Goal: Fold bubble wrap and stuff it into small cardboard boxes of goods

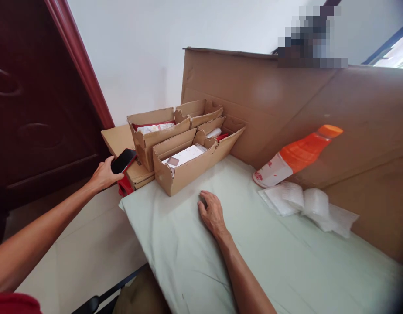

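Note:
My left hand (105,174) is closed on the near edge of a dark smartphone (123,161), thumb on one side and fingers on the other. The phone is above a flat cardboard box (118,138) beside the table's left corner. On the pale green cloth (185,244), my right hand (213,211) rests palm down with nothing in it; its fingers curl loosely and the thumb stands apart. Just beyond it is an open cardboard tray (185,172) holding a white box (185,155). Behind that, a second cardboard tray (149,146) contains white packets (155,127).
An orange-capped bottle (298,152) leans against the tall cardboard panel (247,91) at the back right. Bubble wrap (306,203) lies below it on the cloth. Something red (125,186) shows under the flat box. A dark red door (41,100) stands at the left.

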`<state>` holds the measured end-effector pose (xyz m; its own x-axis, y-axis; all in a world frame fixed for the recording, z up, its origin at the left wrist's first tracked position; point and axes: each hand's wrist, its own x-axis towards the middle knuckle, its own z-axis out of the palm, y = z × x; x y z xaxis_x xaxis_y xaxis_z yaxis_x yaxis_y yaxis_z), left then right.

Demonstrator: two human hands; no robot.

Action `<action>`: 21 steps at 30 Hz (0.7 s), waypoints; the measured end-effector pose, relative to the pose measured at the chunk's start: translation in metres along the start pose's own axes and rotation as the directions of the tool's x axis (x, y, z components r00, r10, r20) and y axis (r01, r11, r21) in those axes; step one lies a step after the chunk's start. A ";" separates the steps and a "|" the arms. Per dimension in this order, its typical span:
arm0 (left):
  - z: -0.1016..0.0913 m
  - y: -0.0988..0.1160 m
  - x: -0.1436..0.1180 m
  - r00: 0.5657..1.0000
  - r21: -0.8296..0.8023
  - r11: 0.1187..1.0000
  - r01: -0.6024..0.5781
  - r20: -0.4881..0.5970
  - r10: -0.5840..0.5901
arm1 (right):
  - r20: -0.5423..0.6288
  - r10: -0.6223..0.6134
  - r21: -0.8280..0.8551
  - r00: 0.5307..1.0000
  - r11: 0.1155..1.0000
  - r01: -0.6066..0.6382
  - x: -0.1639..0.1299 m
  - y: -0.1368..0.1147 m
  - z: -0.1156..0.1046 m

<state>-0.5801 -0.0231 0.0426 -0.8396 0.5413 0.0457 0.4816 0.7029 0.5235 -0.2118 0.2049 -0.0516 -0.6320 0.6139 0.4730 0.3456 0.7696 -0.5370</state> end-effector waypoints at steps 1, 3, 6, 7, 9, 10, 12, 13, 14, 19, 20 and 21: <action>-0.005 -0.006 -0.018 0.999 -0.056 0.997 0.054 0.010 -0.053 | -0.005 0.006 0.008 1.000 1.000 -0.006 0.001 -0.001 -0.001; -0.015 -0.015 -0.058 0.983 -0.221 0.958 0.182 0.051 -0.175 | -0.025 0.029 0.031 0.999 0.999 -0.028 0.000 -0.008 -0.003; -0.025 -0.015 -0.121 0.960 -0.426 0.860 0.280 0.128 -0.249 | 0.001 0.092 0.195 0.996 0.977 -0.091 -0.013 -0.041 -0.008; -0.026 -0.011 -0.141 0.960 -0.464 0.840 0.280 0.146 -0.240 | 0.068 0.117 0.291 0.991 0.948 -0.132 -0.021 -0.058 -0.010; -0.020 0.003 -0.177 0.967 -0.514 0.820 0.253 0.163 -0.196 | 0.272 0.134 0.496 0.953 0.829 -0.258 -0.041 -0.098 -0.014; -0.014 0.012 -0.193 0.973 -0.535 0.813 0.229 0.163 -0.166 | 0.373 0.126 0.583 0.919 0.739 -0.338 -0.051 -0.118 -0.016; 0.005 0.035 -0.221 0.983 -0.581 0.796 0.171 0.153 -0.099 | 0.505 0.098 0.698 0.858 0.539 -0.472 -0.071 -0.153 -0.018; 0.017 0.047 -0.233 0.986 -0.605 0.783 0.146 0.151 -0.068 | 0.526 0.097 0.730 0.845 0.459 -0.507 -0.080 -0.165 -0.020; 0.029 0.059 -0.244 0.988 -0.630 0.767 0.123 0.150 -0.035 | 0.522 0.113 0.748 0.845 0.414 -0.518 -0.087 -0.172 -0.022; 0.072 0.103 -0.283 0.961 -0.740 0.672 0.002 0.187 0.203 | 0.339 0.295 0.756 0.893 0.480 -0.445 -0.108 -0.155 -0.053; 0.076 0.109 -0.286 0.952 -0.781 0.624 0.018 0.205 0.229 | 0.337 0.293 0.767 0.895 0.466 -0.441 -0.111 -0.147 -0.065; 0.079 0.115 -0.287 0.947 -0.827 0.558 0.062 0.226 0.229 | 0.349 0.275 0.780 0.896 0.445 -0.440 -0.113 -0.140 -0.077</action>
<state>-0.2644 -0.0611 0.0228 -0.6281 0.7776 -0.0291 0.0087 0.0444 0.9990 -0.1353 0.0410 0.0238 -0.7135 0.6999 0.0322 -0.1089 -0.0654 -0.9919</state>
